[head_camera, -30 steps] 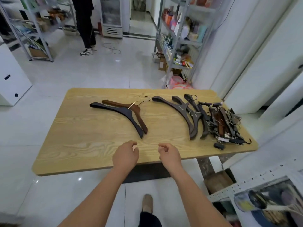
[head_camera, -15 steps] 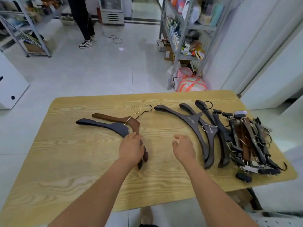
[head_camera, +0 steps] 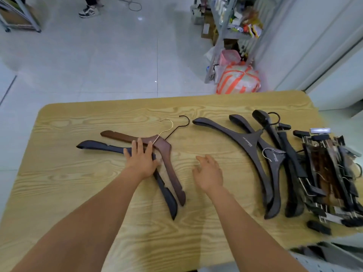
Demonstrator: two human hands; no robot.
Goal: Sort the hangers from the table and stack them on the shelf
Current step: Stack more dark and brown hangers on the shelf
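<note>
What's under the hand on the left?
The left hand lies flat on the dark blue hanger and touches the brown hanger beside it. The blue hanger's middle is covered by the hand, so it cannot be seen.

Brown hanger (head_camera: 167, 154) overlapping navy hanger (head_camera: 98, 145), dark hanger pile (head_camera: 294, 163) at right

A wood-grain counter (head_camera: 78, 118) with rounded corners stands on a floor (head_camera: 98, 65) of pale, glossy tiles dotted with small glints of light. Beyond the counter's far right corner rises a metal rack (head_camera: 225, 36) crammed with packets and boxes. At its foot, just past the counter's far edge, sit an orange-and-white striped bag (head_camera: 238, 81) and a pink bag (head_camera: 228, 55). White wall panels (head_camera: 314, 46) run to the counter's right. Well beyond its far left stand another rack (head_camera: 29, 18), a person's sneaker (head_camera: 88, 11) and a looped cable (head_camera: 133, 4).
</note>
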